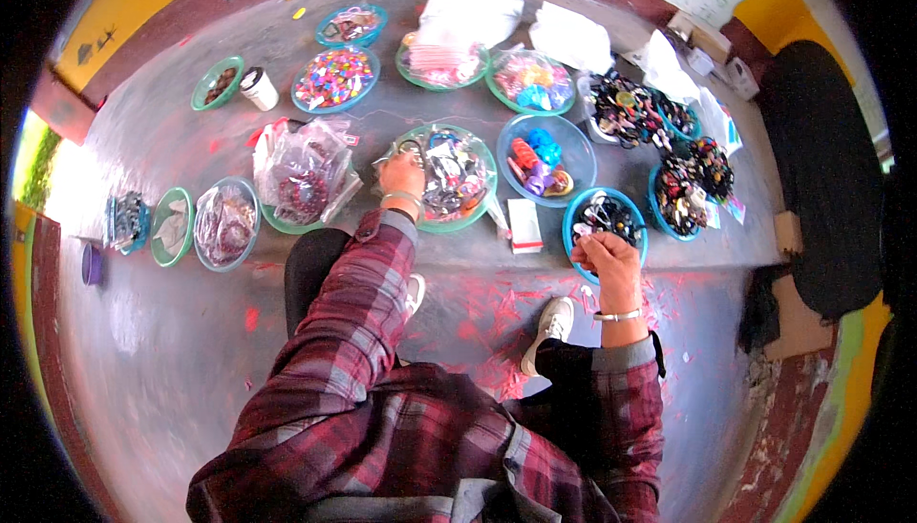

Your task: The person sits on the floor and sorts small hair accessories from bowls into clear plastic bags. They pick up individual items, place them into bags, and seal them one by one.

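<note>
My left hand (402,175) is at the left rim of a green basin (489,179) that holds clear plastic packets and dark and silvery small pieces. Its fingers are curled closed beside a small dark loop, and what they grip is hidden. Over the near side of a blue basin (570,228) is my right hand (611,263), thumb and fingertips pinched together. Anything in that pinch is too small to make out. Black and white small pieces (607,217) lie in the blue basin. A white box with a red edge (524,226) stands between the two basins.
A clear blue bowl (511,131) holds colourful coils. Bagged goods (304,165) fill a basin to the left. Farther back are a bowl of bright beads (332,79), a white cup (258,89) and white bags (470,12). Heaped dark accessories (626,107) stand at the right.
</note>
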Motion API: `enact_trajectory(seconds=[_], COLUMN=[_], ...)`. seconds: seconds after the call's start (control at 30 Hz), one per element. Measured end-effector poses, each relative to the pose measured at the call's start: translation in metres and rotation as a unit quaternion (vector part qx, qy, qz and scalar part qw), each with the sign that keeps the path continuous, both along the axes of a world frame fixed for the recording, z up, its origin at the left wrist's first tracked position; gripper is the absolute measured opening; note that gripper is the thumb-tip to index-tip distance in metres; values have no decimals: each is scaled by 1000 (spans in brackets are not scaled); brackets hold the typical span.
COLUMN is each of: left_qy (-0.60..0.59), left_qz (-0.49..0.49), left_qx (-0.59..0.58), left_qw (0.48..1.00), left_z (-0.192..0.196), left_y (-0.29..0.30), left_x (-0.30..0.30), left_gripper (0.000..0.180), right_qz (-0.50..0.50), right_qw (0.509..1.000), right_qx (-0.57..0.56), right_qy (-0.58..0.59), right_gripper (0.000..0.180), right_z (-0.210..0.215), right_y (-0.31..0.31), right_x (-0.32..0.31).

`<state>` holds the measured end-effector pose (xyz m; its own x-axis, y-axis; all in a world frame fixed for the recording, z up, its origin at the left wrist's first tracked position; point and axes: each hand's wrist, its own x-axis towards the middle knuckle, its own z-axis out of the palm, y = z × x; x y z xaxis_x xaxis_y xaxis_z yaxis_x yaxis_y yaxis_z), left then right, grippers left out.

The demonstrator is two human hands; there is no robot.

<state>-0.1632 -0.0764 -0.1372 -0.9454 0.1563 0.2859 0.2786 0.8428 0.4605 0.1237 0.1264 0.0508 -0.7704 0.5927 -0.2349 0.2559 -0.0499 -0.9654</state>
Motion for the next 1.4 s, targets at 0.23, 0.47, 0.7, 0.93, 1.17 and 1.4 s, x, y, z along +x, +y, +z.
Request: enact_trajectory(seconds=[0.23, 0.47, 0.7, 0.93, 1.17, 1.4], left_qy=[80, 13, -39, -141, -231, -245], left_qz=[48, -100, -209, -310, -453, -469], left_qx=[163, 346, 369, 366, 97, -178], left_qw=[982, 933, 905, 866, 856, 830], left_z=[52, 121, 157, 203, 176, 80], left_y=[18, 39, 78, 113, 117, 96], left_x=[19, 88, 159, 193, 153, 136], left_gripper=[22, 26, 25, 25, 21, 34], right_qz=[-177, -247, -222, -195, -157, -140], right_qw=[967, 904, 902, 907, 920, 936], right_qx=[-80, -237, -267, -270, -268, -251], right_qy=[164, 256, 255, 256, 241, 202], right_gripper=[20, 29, 33, 31, 29, 29], right_z=[18, 11, 8, 11, 14, 16], right_y=[46, 67, 66, 57, 37, 30], right_x=[40, 74, 93, 105, 82, 70])
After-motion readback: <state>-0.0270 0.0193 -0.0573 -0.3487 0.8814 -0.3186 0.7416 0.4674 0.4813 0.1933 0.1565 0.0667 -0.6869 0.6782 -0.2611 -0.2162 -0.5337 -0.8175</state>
